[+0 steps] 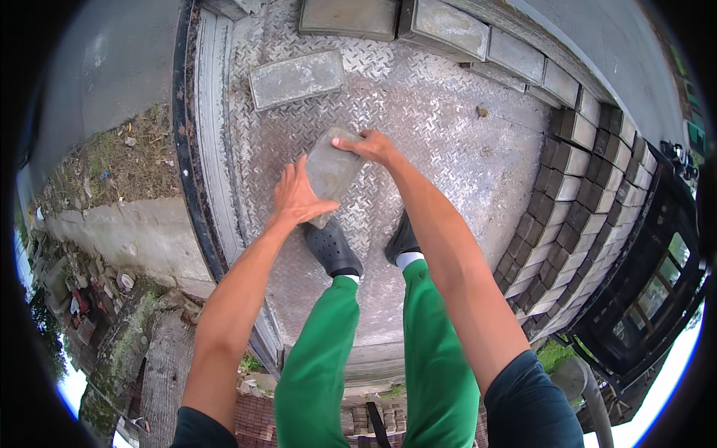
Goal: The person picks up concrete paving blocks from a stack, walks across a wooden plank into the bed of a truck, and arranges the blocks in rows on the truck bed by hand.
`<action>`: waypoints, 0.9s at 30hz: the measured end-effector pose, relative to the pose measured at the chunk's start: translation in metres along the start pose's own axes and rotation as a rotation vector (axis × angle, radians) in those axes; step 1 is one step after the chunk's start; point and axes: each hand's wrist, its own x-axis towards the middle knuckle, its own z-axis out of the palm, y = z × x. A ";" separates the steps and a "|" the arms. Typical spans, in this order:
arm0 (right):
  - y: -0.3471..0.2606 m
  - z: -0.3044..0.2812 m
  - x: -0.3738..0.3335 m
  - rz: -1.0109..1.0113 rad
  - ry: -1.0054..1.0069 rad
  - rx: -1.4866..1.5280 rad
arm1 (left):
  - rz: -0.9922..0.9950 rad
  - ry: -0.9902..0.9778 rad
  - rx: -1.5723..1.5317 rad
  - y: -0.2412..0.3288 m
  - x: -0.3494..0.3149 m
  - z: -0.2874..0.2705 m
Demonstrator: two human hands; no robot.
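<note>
A grey concrete paving block (328, 170) is held between my two hands, tilted above the metal bed near my feet. My left hand (296, 196) grips its lower left side, with the thumb along the near end. On the far right corner my right hand (367, 146) is closed, thumb on the top face. Another grey paving block (297, 78) lies flat on the patterned metal floor (441, 157), a little beyond the held one and to the left.
Stacked paving blocks (571, 179) line the right side, with a row of blocks (448, 30) along the far right edge. A metal side rail (213, 142) bounds the left. My dark clogs (334, 250) stand on the bed. Beyond the rail lies a concrete ledge (142, 243).
</note>
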 end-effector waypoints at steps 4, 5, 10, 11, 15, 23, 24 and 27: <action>0.044 -0.018 -0.057 0.085 -0.197 0.777 | 0.096 -0.087 0.027 0.044 -0.046 -0.025; 0.067 -0.012 -0.070 0.097 -0.165 0.798 | 0.131 -0.102 0.031 0.065 -0.058 -0.022; 0.094 0.064 -0.166 0.128 0.096 1.601 | 0.004 -0.176 0.108 0.122 -0.100 0.003; 0.092 0.071 -0.189 0.094 0.075 1.671 | -0.001 -0.198 0.156 0.139 -0.102 0.002; 0.108 0.056 -0.249 0.148 0.154 1.850 | 0.144 -0.286 0.301 0.216 -0.110 -0.001; 0.167 -0.027 -0.281 0.137 0.145 1.986 | 0.307 -0.357 0.500 0.326 -0.090 0.022; 0.168 -0.047 -0.289 0.226 0.226 1.949 | 0.313 -0.376 0.476 0.341 -0.086 0.022; 0.195 -0.072 -0.277 0.257 0.359 2.005 | 0.372 -0.419 0.454 0.380 -0.068 0.020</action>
